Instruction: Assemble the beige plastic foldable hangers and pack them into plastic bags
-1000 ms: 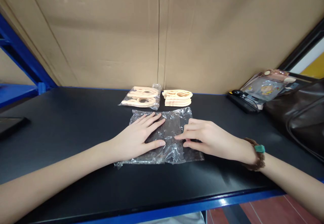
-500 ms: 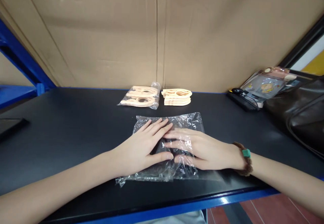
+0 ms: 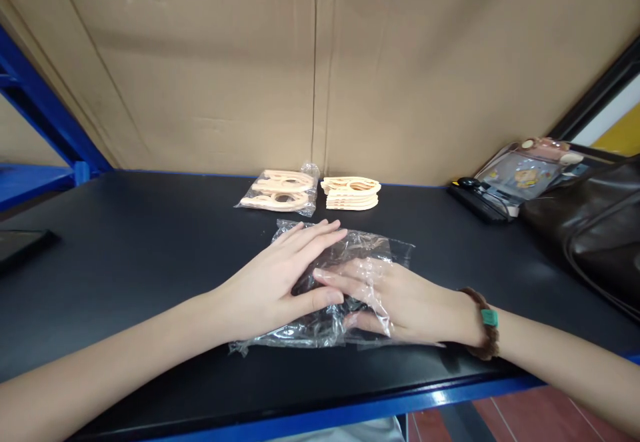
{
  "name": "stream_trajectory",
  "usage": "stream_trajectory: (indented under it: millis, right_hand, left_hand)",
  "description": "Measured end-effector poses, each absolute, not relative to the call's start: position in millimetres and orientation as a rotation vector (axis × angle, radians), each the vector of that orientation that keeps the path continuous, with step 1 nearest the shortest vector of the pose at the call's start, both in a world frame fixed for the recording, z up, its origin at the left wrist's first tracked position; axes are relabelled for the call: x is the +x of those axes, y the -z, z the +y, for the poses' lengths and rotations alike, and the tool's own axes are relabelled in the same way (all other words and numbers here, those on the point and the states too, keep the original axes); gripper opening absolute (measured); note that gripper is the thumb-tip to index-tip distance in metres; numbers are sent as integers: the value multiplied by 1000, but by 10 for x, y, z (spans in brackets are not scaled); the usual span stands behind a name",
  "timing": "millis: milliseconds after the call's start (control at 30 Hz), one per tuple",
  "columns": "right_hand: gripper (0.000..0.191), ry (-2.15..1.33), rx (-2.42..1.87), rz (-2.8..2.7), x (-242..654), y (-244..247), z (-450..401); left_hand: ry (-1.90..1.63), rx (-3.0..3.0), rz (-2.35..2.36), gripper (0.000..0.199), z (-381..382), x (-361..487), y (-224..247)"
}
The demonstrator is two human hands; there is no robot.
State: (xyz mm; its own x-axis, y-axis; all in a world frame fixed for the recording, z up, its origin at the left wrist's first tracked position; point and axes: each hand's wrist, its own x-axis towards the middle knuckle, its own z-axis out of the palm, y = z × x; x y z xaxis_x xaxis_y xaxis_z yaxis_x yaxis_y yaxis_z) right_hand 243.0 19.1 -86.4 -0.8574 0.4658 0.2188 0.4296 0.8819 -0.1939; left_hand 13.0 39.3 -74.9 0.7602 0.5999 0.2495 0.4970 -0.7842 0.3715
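A clear plastic bag [image 3: 320, 329] lies crumpled on the black tabletop near its front edge. My left hand [image 3: 285, 275] rests flat on top of the bag, fingers stretched out and thumb apart. My right hand [image 3: 405, 295], with a brown bracelet at the wrist, reaches into the bag from the right. Its fingers and thumb are apart and show through the film, somewhat blurred by glare. Beyond the bag sit a stack of cream folding hangers [image 3: 352, 201] and, to its left, similar hangers in a clear bag [image 3: 280, 192].
A brown cardboard wall [image 3: 220, 82] stands behind the table. On the right are a dark leather bag [image 3: 595, 222], a black device with a cable [image 3: 483, 199] and a clear pouch [image 3: 523, 172]. A dark flat object [image 3: 23, 245] lies at the left edge.
My right hand has drawn slightly to the right and its fingers have bent a little. The plastic bag has shifted and wrinkled; its far right corner moved right. My left hand stays on it.
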Motion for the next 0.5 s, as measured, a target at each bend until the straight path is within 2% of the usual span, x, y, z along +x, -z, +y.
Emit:
stream_trajectory:
  millis: [67,200,300,367,500]
  right_hand:
    - [54,-220,-624,-2800,2434,861,194]
    - [38,-203,-571,-2769,2424,874,192]
    - [35,-185,-596,-2740,2393,883,164]
    - [42,-182,-596,-2753,2374,892,147]
    - [69,-121,-585,-2749,2358,939,148]
  left_hand:
    - [-478,2655,823,65,399,142,784]
    - [-409,2531,758,63,374,187,860]
    - [-419,2500,734,65,336,225,854]
    - [-421,2532,723,67,313,254,825]
    - [-401,2673,679,75,274,305,768]
